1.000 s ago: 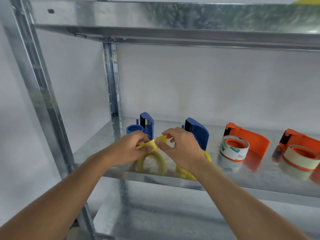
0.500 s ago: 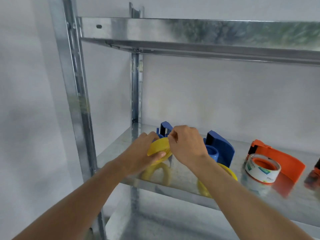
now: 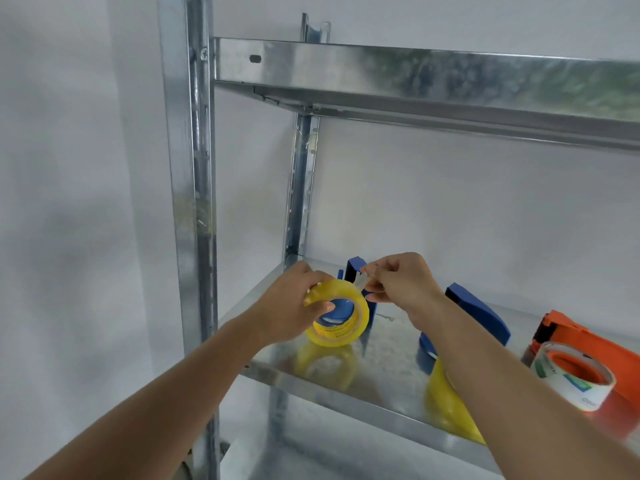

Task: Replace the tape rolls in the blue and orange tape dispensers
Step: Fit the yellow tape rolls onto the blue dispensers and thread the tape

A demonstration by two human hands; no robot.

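Observation:
My left hand (image 3: pixel 289 306) grips a yellow tape roll (image 3: pixel 337 318), held just above the metal shelf (image 3: pixel 381 362). Through the roll's hole shows the blue hub of the left blue dispenser (image 3: pixel 358 271) behind it. My right hand (image 3: pixel 401 282) pinches the clear loose end of the tape (image 3: pixel 362 281), pulled up off the roll. A second blue dispenser (image 3: pixel 479 315) stands to the right, and another yellow roll (image 3: pixel 446 403) lies in front of it, partly hidden by my right forearm. At the far right stands an orange dispenser (image 3: pixel 585 341) with a white roll (image 3: pixel 575 375) on its orange hub.
The galvanised rack has an upright post (image 3: pixel 190 202) at the left, a rear post (image 3: pixel 301 181) and an upper shelf (image 3: pixel 415 84) overhead. A white wall stands behind. A lower shelf (image 3: pixel 311 459) shows below.
The view has swung left and closer. My left hand has turned the yellow roll to face me, and my right hand has peeled the tape's end up off it.

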